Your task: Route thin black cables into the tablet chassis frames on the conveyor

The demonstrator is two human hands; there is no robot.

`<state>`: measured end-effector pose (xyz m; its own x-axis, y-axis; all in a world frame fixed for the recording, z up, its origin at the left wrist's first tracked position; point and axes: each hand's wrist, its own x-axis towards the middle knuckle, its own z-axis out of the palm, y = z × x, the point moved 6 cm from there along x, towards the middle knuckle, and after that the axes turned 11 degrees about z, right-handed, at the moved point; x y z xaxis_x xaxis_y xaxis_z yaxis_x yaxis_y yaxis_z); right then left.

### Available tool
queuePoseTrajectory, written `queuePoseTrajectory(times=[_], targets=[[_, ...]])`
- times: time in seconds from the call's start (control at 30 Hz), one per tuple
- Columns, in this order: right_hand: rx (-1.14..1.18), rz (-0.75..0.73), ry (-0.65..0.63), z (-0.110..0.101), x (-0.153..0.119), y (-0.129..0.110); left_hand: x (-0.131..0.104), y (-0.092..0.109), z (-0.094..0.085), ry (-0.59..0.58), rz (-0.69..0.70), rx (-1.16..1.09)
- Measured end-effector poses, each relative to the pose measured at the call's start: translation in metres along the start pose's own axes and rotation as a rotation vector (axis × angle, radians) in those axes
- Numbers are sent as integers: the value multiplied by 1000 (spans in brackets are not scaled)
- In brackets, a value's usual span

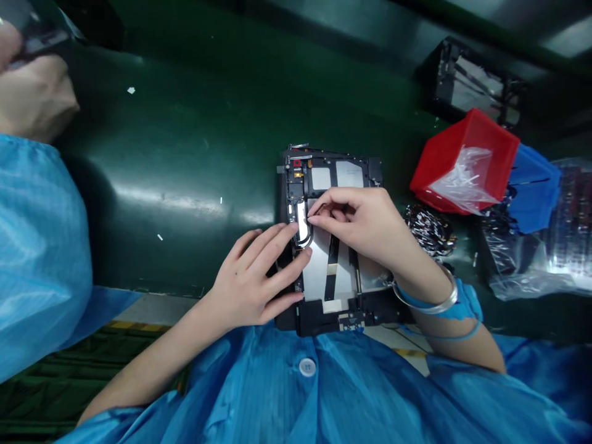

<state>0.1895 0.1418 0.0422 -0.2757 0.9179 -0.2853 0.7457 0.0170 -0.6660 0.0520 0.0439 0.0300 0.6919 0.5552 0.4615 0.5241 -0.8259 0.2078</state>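
Observation:
In the head view an opened tablet-like device (319, 271) lies in front of me, with silver-grey panels, dark flex strips and small parts in a black frame. It seems to rest on other dark pieces. My left hand (259, 271) lies on the device's left edge with fingers spread, its fingertips beside a bright white strip (302, 222) with a dark curved band around its lower end. My right hand (361, 216) reaches over from the right. Its thumb and forefinger are pinched close to the strip's right side; whatever is between them is too small to make out.
A red bin (462, 163) holding clear plastic bags stands at right, beside a blue bin (534, 188). Nearby lie a heap of small dark parts (430, 229), clear plastic packs (571, 228) and stacked devices (476, 86). Another person's hand (39, 98) is at upper left.

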Motion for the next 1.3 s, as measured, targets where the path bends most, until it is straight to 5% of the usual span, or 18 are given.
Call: queuePoseTrajectory(times=[0.3,0.63,0.87,1.07,1.3], targets=[[-9,2,-4,1,1,0,-2,-7,7,-84,-31,-1],[-180,-129,67,4,-7,-6,7,-8,9,-171,127,-85],[-484,-241,310,-10,-34,-10,7,-11,11,-203,115,-91],[-757,-475,253,10,-52,-5,6,-10,11,-187,94,-116],[-768,-410,291,6,-40,-8,3,-9,10,-118,68,-185]])
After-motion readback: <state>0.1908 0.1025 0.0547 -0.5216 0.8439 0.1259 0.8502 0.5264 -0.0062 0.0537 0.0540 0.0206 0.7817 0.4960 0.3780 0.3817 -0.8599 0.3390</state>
